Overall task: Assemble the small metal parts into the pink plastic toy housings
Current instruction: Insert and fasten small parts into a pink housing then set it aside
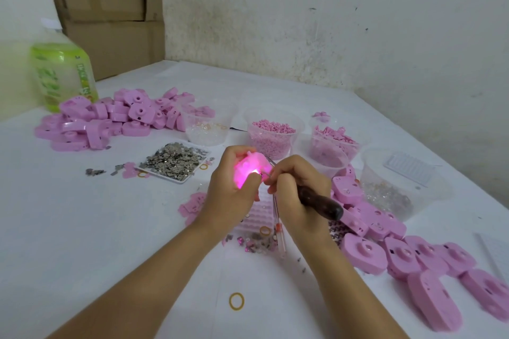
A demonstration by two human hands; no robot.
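Observation:
My left hand (232, 187) grips a pink toy housing (252, 166) above the table, and the housing glows bright pink from inside. My right hand (298, 187) holds a tool with a dark wooden handle (321, 202); its thin metal tip touches the lit spot on the housing. A white tray of small silvery metal parts (175, 161) lies to the left of my hands. More loose metal bits (256, 242) lie on the table under my wrists.
A heap of pink housings (110, 118) sits at the back left, another row (413, 253) at the right. Clear cups hold pink pieces (271, 133), (334, 143) and clear bits (205, 126), (391, 190). A green bottle (62, 74) and cardboard boxes (110, 14) stand behind. A rubber band (237, 301) lies near me.

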